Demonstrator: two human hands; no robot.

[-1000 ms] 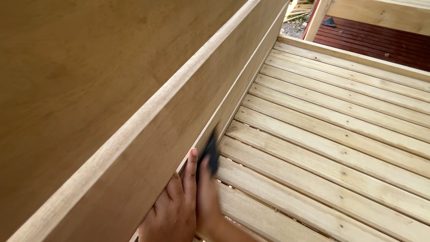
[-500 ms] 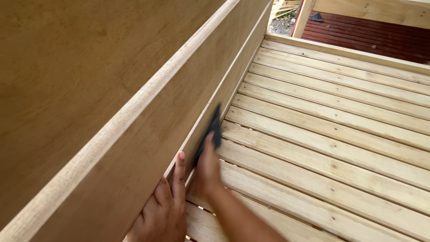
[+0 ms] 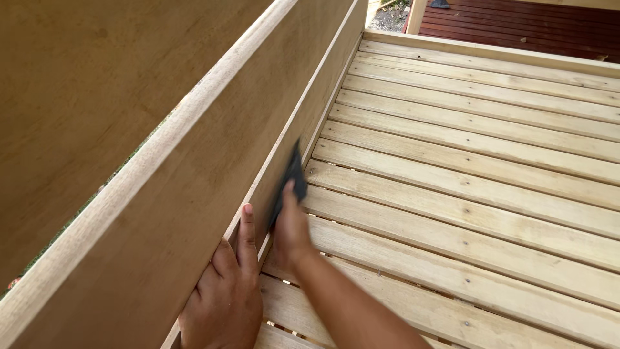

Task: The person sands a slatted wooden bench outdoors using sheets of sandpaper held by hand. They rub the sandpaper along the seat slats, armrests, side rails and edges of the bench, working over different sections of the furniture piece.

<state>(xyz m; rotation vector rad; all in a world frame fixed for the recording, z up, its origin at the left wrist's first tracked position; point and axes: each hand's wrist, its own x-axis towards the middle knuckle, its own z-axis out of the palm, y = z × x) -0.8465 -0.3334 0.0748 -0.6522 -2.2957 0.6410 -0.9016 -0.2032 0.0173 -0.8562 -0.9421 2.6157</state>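
Observation:
A tall wooden side panel (image 3: 213, 168) with a rounded top rail runs diagonally from the lower left to the top centre. My right hand (image 3: 292, 229) presses a dark sheet of sandpaper (image 3: 294, 176) against the panel's lower inner face, just above the slats. My left hand (image 3: 226, 291) lies flat against the same panel a little nearer to me, index finger pointing up, holding nothing.
Pale wooden slats (image 3: 465, 194) with narrow gaps fill the right side, ending at a cross rail (image 3: 491, 52). Beyond it lies a dark red plank floor (image 3: 516, 26). A plywood board (image 3: 77, 84) stands at the left.
My right hand has slid the sandpaper forward along the panel, away from me. My left hand has stayed flat on the panel.

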